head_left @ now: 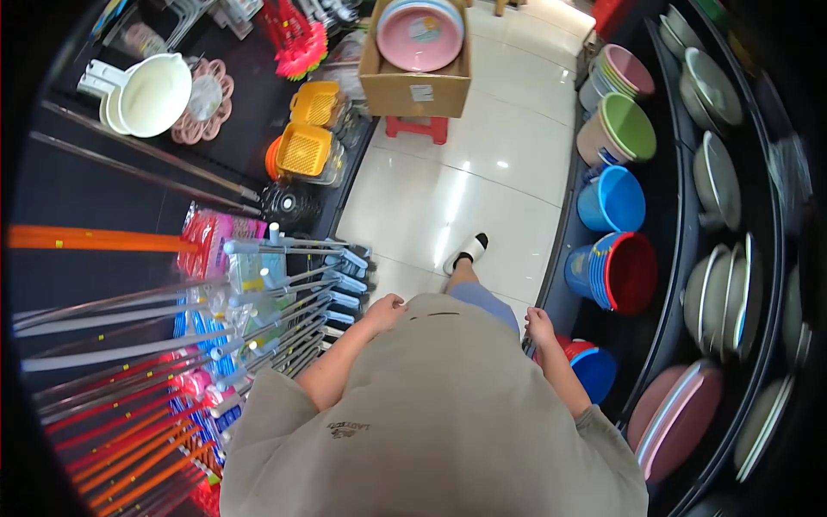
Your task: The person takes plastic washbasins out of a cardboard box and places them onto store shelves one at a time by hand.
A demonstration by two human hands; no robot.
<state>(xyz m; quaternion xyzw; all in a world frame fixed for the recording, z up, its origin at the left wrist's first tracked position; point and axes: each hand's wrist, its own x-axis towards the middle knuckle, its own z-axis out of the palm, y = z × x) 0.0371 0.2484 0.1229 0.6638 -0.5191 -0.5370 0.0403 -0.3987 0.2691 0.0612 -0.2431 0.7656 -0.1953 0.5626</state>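
Hands, two: left hand (388,312), fingers loosely curled, near the light-blue mop heads; right hand (540,326), fingers bent in toward the palm, just beside the lowest bucket stack. Whether either hand pinches something small cannot be told.

Light-blue mop heads (348,283), at least four, in a row along the left shelf edge, long grey poles running back from them.

Bucket groups on the right shelf, five: pink-mouthed stack (633,71); green-mouthed stack (631,127); blue bucket (613,198), one; red-mouthed stack (624,271) with blue outer layers; lowest bucket stack (596,376), at the right forearm.

Yellow baskets (305,148), two, perforated. Cardboard box (401,98), one, on one red stool (438,131), holding nested basins (413,56), pink uppermost.

Appearance, lowest bucket stack: deep blue inside, red outer layers, smooth, partly hidden by the forearm.
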